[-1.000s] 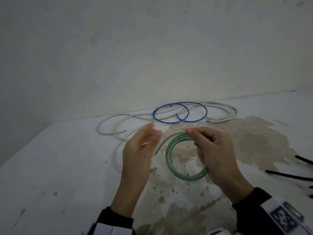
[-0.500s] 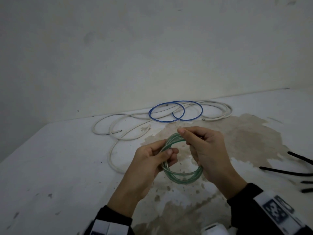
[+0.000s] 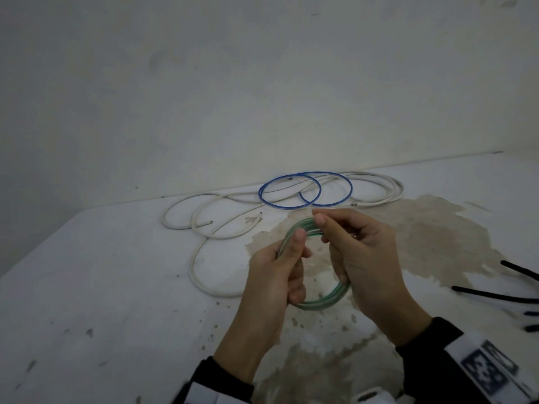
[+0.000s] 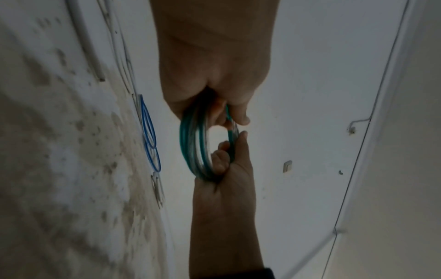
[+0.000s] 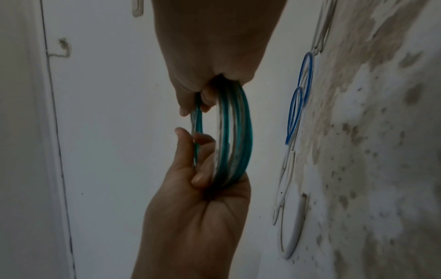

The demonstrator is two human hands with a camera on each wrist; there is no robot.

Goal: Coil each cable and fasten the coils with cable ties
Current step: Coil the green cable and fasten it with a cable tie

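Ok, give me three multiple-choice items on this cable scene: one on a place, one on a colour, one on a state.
1. Where does the blue cable lie?
A. on the table near the wall, over the white cable
B. in the left hand
C. on the floor

2. What colour is the coil held in both hands?
A. red
B. green
C. black

3. How is that coil held?
A. flat on the table, untouched
B. tied with a cable tie
C. gripped by the left hand and the right hand, clear of the table

Answers:
1 A, its loops rest there across the white one.
2 B, both wrist views show green strands.
3 C, both hands' fingers curl round it, with no tie visible.
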